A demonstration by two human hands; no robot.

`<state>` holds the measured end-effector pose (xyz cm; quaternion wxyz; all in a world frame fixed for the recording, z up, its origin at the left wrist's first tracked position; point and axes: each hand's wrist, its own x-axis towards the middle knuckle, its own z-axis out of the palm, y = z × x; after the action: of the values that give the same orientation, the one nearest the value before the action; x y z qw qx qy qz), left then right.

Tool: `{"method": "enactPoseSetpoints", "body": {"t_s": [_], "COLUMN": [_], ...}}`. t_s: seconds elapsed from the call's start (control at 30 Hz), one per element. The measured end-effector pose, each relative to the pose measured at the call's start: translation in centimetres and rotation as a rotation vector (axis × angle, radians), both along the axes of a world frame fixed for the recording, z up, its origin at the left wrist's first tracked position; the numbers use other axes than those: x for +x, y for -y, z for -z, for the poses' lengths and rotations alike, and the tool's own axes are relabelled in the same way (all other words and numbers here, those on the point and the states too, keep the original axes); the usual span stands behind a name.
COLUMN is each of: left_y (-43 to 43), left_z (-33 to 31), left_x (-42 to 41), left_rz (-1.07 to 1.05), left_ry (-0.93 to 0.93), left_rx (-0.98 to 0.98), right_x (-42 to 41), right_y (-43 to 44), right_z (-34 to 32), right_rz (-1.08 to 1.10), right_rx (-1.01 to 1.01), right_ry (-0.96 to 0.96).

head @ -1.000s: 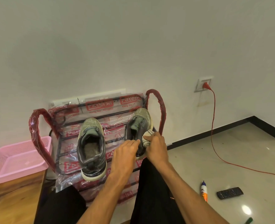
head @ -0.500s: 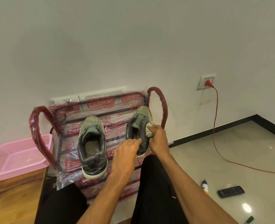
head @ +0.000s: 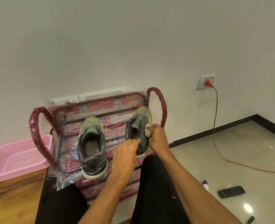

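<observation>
- On the top tier of the plastic-wrapped shoe rack [head: 99,105], against the white wall, 2 grey-green shoes stand toes to the wall and well apart.
- Worked shoe [head: 139,120]: it sits at the rack's right end, just beside the red-wrapped hoop [head: 163,102].
- Left hand [head: 125,153]: it lies palm down over the shoe's heel, with the forefinger stretched onto the collar edge. The other fingers are hidden under the hand, so I cannot tell whether they grip.
- Right hand [head: 158,137]: its fingers are curled tight round a rolled white cloth [head: 148,130] with a dark zigzag mark. The roll is pressed against the outer side of the shoe's opening.
- Second shoe [head: 92,147]: it stands untouched at the middle of the tier, opening upward.
- Left of the rack, a pink basket [head: 20,160] rests on a wooden table [head: 12,201].
- On the floor at right lie a glue bottle [head: 205,185], a black remote [head: 231,191] and a green marker [head: 250,219].
- A red cord [head: 215,126] runs from the wall socket [head: 205,81] down across the tiles.
</observation>
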<state>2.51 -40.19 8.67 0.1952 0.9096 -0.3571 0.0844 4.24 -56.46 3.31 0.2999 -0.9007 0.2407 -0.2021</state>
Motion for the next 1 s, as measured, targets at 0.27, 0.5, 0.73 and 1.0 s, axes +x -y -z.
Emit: {"method": "enactPoseSetpoints", "body": {"t_s": [0.27,0.5,0.73,1.0], "left_y": [0.1,0.1,0.3,0.2], "left_z": [0.1,-0.2,-0.2,-0.4], "left_x": [0.2,0.1,0.1,0.2], "left_rz": [-0.023,-0.036,-0.066,-0.065], "left_ry": [0.013,0.000,-0.032,-0.036], "left_rx": [-0.001,-0.007,-0.018,-0.036], "right_x": [-4.5,-1.0,-3.8,-1.5], "right_y": [-2.0,-0.8,-2.1,-1.5], "right_z": [0.6,1.1,1.6,0.7], "right_rz": [-0.091,-0.030,-0.107,-0.059], "right_rx": [0.110,0.010,0.060,-0.060], "right_ry": [0.089,0.089,0.109,0.065]}}
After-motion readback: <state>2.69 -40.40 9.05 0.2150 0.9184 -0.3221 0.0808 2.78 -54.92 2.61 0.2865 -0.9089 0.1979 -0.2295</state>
